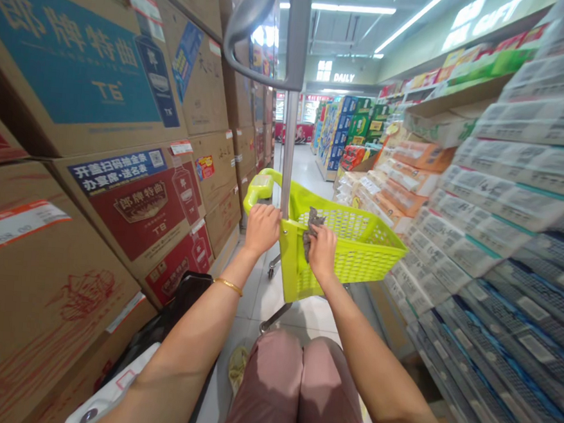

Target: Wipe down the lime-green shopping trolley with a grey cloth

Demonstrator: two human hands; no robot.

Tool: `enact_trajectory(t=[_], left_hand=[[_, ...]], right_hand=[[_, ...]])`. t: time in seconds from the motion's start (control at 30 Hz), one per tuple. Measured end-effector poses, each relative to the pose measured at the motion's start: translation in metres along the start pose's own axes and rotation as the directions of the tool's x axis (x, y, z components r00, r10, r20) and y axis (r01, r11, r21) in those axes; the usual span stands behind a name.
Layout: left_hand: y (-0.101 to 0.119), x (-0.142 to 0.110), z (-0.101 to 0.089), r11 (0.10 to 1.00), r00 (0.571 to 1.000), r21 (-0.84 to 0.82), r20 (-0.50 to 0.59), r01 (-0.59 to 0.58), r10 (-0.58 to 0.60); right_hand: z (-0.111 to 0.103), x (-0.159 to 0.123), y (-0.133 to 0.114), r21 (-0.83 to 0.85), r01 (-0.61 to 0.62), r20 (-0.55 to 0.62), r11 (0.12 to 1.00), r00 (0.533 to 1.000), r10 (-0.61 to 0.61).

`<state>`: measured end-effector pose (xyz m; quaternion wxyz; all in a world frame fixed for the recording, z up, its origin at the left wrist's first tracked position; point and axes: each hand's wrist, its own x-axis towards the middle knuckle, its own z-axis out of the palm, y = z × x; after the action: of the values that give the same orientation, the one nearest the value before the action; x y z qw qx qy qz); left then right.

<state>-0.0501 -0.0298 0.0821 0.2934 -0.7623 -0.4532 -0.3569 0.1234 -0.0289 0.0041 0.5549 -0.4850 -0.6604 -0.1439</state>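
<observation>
A yellow-green shopping cart (365, 259) with a perforated basket stands in front of my knees. My left hand (263, 227) is closed over the corner of its rim, beside the grey metal pole (289, 147). In my right hand (322, 253) a crumpled grey cloth (308, 239) is pinched and lies against the basket's near side wall and rim. Part of the cloth sticks up above the rim. Overhead, a grey loop handle (270, 36) tops the pole. The fingertips of my left hand are hidden behind the rim.
Stacked cardboard cartons (126, 97) line the left side. On the right rise piles of wrapped packs (475, 206). A black bag (179, 307) and a white object (115, 380) lie by my left arm. Tiled floor (309, 168) runs down the aisle toward colourful box stacks (360, 127).
</observation>
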Motion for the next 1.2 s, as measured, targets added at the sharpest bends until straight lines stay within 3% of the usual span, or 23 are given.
enact_trajectory(t=[0.07, 0.23, 0.47, 0.6, 0.73, 0.83, 0.9, 1.0, 1.03, 1.07, 1.13, 1.2], left_hand=[[0.000, 0.000, 0.001, 1.000, 1.000, -0.009, -0.011, 0.000, 0.000], [-0.008, -0.001, 0.002, 0.999, 1.000, -0.022, -0.004, -0.025, 0.025], [-0.030, -0.004, 0.006, 0.993, 0.999, -0.114, 0.016, -0.034, 0.036], [-0.024, -0.012, 0.014, 0.976, 0.995, -0.202, -0.038, 0.084, -0.094], [-0.001, -0.029, 0.028, 0.897, 0.929, -0.325, -0.117, 0.299, -0.352], [0.023, -0.043, 0.039, 0.779, 0.802, -0.414, -0.167, 0.471, -0.574], [0.038, -0.049, 0.047, 0.634, 0.646, -0.487, -0.172, 0.601, -0.744], [0.050, -0.054, 0.059, 0.346, 0.372, -0.587, -0.081, 0.732, -0.925], [0.052, -0.055, 0.062, 0.270, 0.336, -0.622, -0.013, 0.735, -0.942], [0.052, -0.055, 0.065, 0.213, 0.340, -0.661, 0.068, 0.720, -0.938], [0.051, -0.056, 0.071, 0.150, 0.435, -0.739, 0.209, 0.657, -0.876], [0.047, -0.058, 0.074, 0.153, 0.529, -0.784, 0.247, 0.601, -0.811]], right_hand=[[0.001, 0.005, -0.010, 0.029, 0.013, 0.021, 1.000, 1.000, -0.013], [0.013, 0.017, -0.044, 0.088, 0.169, 0.075, 0.982, 0.982, -0.175], [0.016, 0.019, -0.032, 0.079, 0.193, 0.104, 0.978, 0.974, -0.201], [0.019, 0.016, -0.032, 0.094, 0.176, 0.074, 0.980, 0.980, -0.183], [0.021, 0.015, -0.037, 0.132, 0.154, 0.049, 0.979, 0.986, -0.162], [0.018, 0.015, -0.039, 0.159, 0.161, 0.039, 0.974, 0.985, -0.169], [0.016, 0.014, -0.038, 0.150, 0.187, 0.040, 0.971, 0.980, -0.195], [0.013, 0.011, -0.037, 0.092, 0.245, 0.059, 0.965, 0.966, -0.251], [0.013, 0.010, -0.036, 0.073, 0.264, 0.068, 0.962, 0.961, -0.269], [0.013, 0.009, -0.036, 0.057, 0.283, 0.075, 0.957, 0.955, -0.287], [0.015, 0.008, -0.035, 0.033, 0.322, 0.082, 0.946, 0.943, -0.324], [0.017, 0.008, -0.036, 0.013, 0.351, 0.090, 0.936, 0.932, -0.351]])
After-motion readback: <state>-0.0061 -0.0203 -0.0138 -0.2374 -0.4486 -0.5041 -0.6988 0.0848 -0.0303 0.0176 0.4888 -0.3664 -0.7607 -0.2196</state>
